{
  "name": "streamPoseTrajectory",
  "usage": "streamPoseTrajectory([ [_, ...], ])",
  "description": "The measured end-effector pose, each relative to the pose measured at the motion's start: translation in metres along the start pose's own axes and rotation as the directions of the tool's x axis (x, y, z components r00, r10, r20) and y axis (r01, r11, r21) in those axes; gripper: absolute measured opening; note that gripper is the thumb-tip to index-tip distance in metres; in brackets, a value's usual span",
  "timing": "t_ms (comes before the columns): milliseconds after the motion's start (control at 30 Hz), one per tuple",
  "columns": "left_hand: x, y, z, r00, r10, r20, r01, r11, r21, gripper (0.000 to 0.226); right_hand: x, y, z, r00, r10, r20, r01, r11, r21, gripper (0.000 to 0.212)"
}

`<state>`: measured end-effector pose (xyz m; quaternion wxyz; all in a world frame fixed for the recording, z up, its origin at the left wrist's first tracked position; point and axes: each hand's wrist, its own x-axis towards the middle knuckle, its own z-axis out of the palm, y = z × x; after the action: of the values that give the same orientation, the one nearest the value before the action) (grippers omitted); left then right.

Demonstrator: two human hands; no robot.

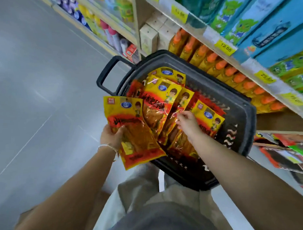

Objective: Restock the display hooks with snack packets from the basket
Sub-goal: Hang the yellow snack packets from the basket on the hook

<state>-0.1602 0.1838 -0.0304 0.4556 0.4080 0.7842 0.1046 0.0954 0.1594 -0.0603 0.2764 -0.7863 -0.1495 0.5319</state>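
A black plastic basket [162,55] with a loop handle sits low in front of the person, just beside the shop shelving. It holds a loose heap of yellow-and-red foil snack packets [164,98] with clear windows. The left hand [112,134] grasps one more of these, the lifted packet [134,133], with the thumb across its front, and holds it over the basket's near-left rim, at the left of the heap. A thin white bracelet [107,146] circles that wrist.

The right hand [186,122] reaches down into the basket, fingertips bent onto the shiny film of a packet in the heap — whether they actually pinch it I cannot tell.

Beside the basket stands a row of yellow bottles with orange caps [212,59]. Yellow price tags [225,47] line the shelf edge above them — blue and green boxes [264,23] are stacked higher. Grey floor [33,85] stretches away on the left.
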Motion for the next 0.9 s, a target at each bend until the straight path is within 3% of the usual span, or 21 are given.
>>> streamPoseTrajectory([
  [100, 0.011, -0.014, -0.008, 0.995, -0.078, 0.061, 0.081, 0.996, -0.042, 0.028, 0.023, -0.016, 0.021, 0.991, -0.062, -0.118, 0.051, 0.995, -0.091, 0.040],
  [233, 0.019, -0.019, -0.013, 0.973, -0.165, 0.162, 0.192, 0.967, -0.166, 0.029, 0.040, -0.024, 0.046, 0.992, -0.030, -0.122, 0.010, 0.988, -0.155, 0.054],
  [333, 0.022, -0.013, -0.015, 0.957, -0.193, 0.218, 0.256, 0.913, -0.316, 0.021, 0.036, -0.022, 0.055, 0.979, -0.021, -0.203, -0.004, 0.993, -0.117, 0.046],
  [467, 0.016, 0.005, -0.016, 0.929, -0.201, 0.311, 0.330, 0.830, -0.449, 0.015, 0.009, -0.014, 0.047, 0.982, -0.070, -0.176, 0.056, 0.995, -0.085, 0.019],
  [567, 0.010, 0.025, -0.016, 0.938, -0.120, 0.325, 0.277, 0.824, -0.495, 0.025, -0.024, -0.002, 0.024, 0.989, -0.047, -0.137, 0.055, 0.997, 0.056, 0.010],
  [633, 0.001, 0.039, -0.015, 0.947, -0.051, 0.318, 0.220, 0.823, -0.523, 0.020, -0.048, 0.006, 0.005, 0.989, -0.070, -0.133, 0.090, 0.985, 0.146, 0.007],
  [833, -0.046, 0.077, -0.002, 0.950, 0.170, 0.263, -0.040, 0.899, -0.437, 0.024, -0.106, 0.026, -0.061, 0.950, -0.146, -0.274, 0.225, 0.932, 0.283, 0.011],
  [900, -0.069, 0.089, 0.014, 0.940, 0.227, 0.253, -0.109, 0.906, -0.410, 0.038, -0.128, 0.035, -0.083, 0.917, -0.216, -0.335, 0.316, 0.907, 0.279, 0.008],
])
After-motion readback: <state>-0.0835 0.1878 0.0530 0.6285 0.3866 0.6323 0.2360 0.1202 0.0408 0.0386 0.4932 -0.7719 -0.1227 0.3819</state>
